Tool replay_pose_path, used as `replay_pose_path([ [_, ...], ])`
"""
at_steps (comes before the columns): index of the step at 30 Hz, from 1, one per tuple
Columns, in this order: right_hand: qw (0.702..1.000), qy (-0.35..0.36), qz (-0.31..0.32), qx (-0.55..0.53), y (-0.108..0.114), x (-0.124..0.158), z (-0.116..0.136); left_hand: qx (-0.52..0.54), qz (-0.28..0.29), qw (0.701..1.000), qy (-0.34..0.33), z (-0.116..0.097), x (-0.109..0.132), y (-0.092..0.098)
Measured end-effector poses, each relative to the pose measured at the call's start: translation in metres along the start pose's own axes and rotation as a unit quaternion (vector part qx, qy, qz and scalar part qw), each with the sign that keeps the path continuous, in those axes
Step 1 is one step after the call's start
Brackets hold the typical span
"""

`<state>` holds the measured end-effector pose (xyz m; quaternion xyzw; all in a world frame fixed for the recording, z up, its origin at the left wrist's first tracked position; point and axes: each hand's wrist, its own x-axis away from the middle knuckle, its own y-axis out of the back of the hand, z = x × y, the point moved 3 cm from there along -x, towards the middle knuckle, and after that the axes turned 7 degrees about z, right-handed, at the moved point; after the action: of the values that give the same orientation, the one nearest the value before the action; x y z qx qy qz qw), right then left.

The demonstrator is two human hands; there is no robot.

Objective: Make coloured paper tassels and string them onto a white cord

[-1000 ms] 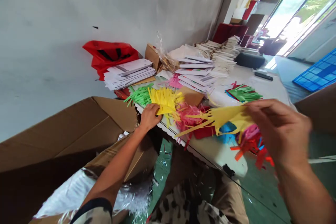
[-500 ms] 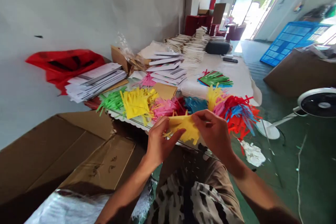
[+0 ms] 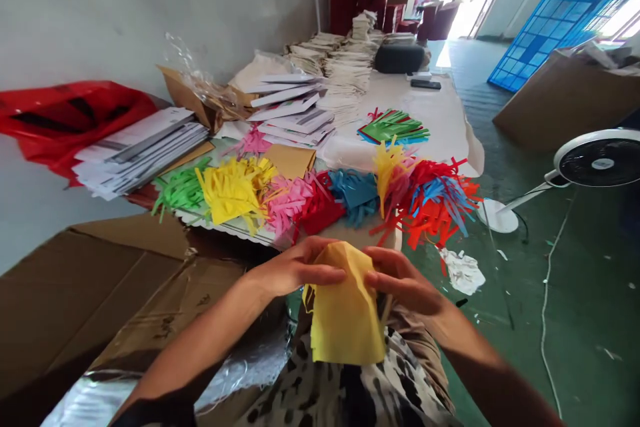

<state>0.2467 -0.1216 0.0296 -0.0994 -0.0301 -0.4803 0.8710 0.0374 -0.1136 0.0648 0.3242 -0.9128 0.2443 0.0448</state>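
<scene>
I am holding a soft yellow sheet of paper (image 3: 345,320) with both hands. My left hand (image 3: 295,270) pinches its top edge on one side and my right hand (image 3: 400,283) pinches the other side. The fingers (image 3: 327,275) of both hands are closed tight on the paper, and the two hands are close together. The sheet hangs down over my lap, just in front of the near edge of the white worktop (image 3: 440,127). It does not touch the worktop.

I think this is the step of shaping the sheet at its top, where it bends into a little peak between my hands. The next move needs a gentle pinch, because thin paper tears and slips easily.

On the worktop, near my hands, lies a row of cut paper bunches:
- a green bunch (image 3: 180,190)
- a yellow bunch (image 3: 233,190)
- a pink bunch (image 3: 287,203)
- a blue bunch (image 3: 357,190)
- a mixed red and blue heap (image 3: 435,203)

A big brown cardboard box (image 3: 100,280) stands on my left. A white fan (image 3: 597,163) sits on the green floor on my right.
</scene>
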Motion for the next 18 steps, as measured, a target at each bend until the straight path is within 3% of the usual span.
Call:
replay_pose_path([
  [2,0.995,-0.06,-0.064,-0.051,0.009,0.007,-0.005,0.013,0.024,1.0,0.015,0.005,0.001,0.008],
  [6,0.996,-0.091,-0.017,-0.015,0.025,0.013,0.013,-0.135,0.087,0.985,0.069,0.005,0.01,0.032],
  [9,0.994,-0.097,-0.008,0.049,0.032,0.003,0.018,-0.315,0.034,0.945,0.079,-0.009,0.018,0.061],
  [11,0.99,-0.091,-0.052,0.096,0.036,-0.008,0.01,-0.451,-0.079,0.887,0.064,-0.02,0.024,0.078],
  [12,0.986,-0.084,-0.076,0.122,0.039,-0.014,0.003,-0.52,-0.153,0.839,0.046,-0.024,0.027,0.083],
  [14,0.977,-0.07,-0.114,0.167,0.045,-0.023,-0.012,-0.616,-0.294,0.731,-0.019,-0.027,0.03,0.078],
  [15,0.972,-0.066,-0.126,0.186,0.048,-0.026,-0.02,-0.638,-0.331,0.693,-0.059,-0.022,0.029,0.069],
  [16,0.968,-0.064,-0.136,0.202,0.051,-0.029,-0.027,-0.647,-0.336,0.677,-0.098,-0.013,0.024,0.058],
  [18,0.959,-0.061,-0.153,0.232,0.056,-0.03,-0.035,-0.657,-0.257,0.691,-0.157,0.018,0.008,0.032],
])
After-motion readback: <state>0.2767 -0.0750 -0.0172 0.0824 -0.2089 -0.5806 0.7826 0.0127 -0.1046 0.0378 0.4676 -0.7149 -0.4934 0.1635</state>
